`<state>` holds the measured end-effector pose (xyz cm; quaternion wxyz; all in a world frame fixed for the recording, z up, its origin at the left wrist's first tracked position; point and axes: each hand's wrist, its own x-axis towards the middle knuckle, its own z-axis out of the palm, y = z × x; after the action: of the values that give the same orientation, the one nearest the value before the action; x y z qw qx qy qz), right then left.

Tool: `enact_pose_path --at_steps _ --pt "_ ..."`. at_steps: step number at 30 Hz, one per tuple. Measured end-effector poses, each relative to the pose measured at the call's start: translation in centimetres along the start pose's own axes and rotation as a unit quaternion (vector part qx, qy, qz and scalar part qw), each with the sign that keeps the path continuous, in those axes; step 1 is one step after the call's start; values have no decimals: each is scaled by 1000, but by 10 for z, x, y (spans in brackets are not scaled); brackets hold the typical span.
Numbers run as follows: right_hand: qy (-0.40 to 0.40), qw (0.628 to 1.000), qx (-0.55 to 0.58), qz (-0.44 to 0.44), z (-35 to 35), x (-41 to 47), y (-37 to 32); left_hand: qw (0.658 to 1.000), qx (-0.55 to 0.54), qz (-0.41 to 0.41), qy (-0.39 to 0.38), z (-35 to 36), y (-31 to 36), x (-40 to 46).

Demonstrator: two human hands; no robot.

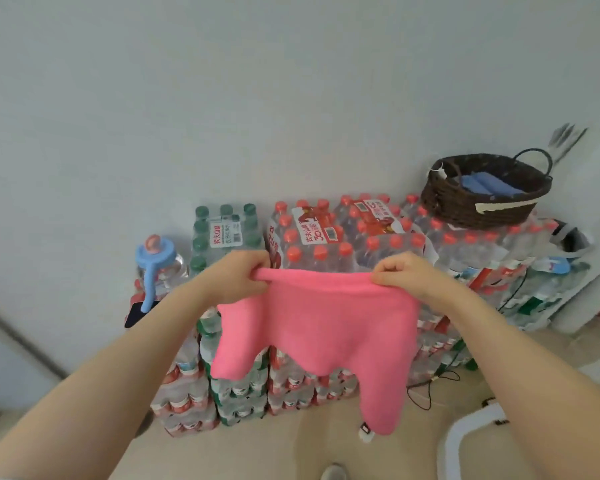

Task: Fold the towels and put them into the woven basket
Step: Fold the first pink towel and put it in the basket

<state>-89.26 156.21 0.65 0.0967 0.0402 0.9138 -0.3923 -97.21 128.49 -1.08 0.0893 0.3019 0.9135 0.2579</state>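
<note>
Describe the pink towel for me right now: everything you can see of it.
The pink towel is a soft, fuzzy-looking cloth, held up in the air by its top edge, the left hand and right hand each pinching a bunched bit of that edge. It hangs unfolded and uneven, two corners drooping low, the right one lowest with a small white tag. It hangs in front of the stacked water bottle packs; whether it touches them cannot be told.

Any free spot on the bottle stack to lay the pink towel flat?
Only bumpy cap tops: the red-capped packs between the green-capped pack and the basket. The right end is crowded by the basket, which already holds blue towels; the left end has a jug. Both hands hold the pink towel.
</note>
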Motion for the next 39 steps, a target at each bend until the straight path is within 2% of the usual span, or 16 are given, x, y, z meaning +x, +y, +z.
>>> enact_pose_path --at_steps 4,7,11,14,17,19,21,23,27,31,34,35,37,39 --pt "-18 987 -146 -59 -37 74 11 995 -1 -72 -64 -3 -16 43" --pt "-5 981 -175 -84 -54 120 12 990 17 -103 -92 -1 -24 73" --pt "82 976 -166 -116 -59 180 15 969 159 -138 -128 -3 -32 107" --pt "99 973 -168 -123 -60 219 16 950 241 -153 -130 -19 -42 133" --pt "114 972 -164 -128 -61 253 14 933 318 -152 -74 -45 -60 157" --pt "132 970 -155 -130 -58 271 15 914 379 -146 -8 -56 -76 177" --pt "145 971 -146 -119 -52 285 18 880 453 -120 75 -54 -87 199" --pt "138 976 -141 -95 -45 298 23 863 470 -116 142 -47 -91 219" --pt "82 988 -126 -37 -34 323 38 874 449 -94 158 -8 -110 243" --pt "30 996 -87 13 -32 320 50 923 360 37 134 20 -93 261" --pt "5 993 -116 26 -39 303 61 952 257 157 54 44 -67 278" --pt "1 992 -126 33 -43 298 65 962 215 170 8 52 -57 284" --pt "-18 991 -124 44 -55 290 73 971 170 119 -121 68 -40 291" --pt "-58 992 -95 54 -67 284 80 971 155 72 -164 81 -29 296"
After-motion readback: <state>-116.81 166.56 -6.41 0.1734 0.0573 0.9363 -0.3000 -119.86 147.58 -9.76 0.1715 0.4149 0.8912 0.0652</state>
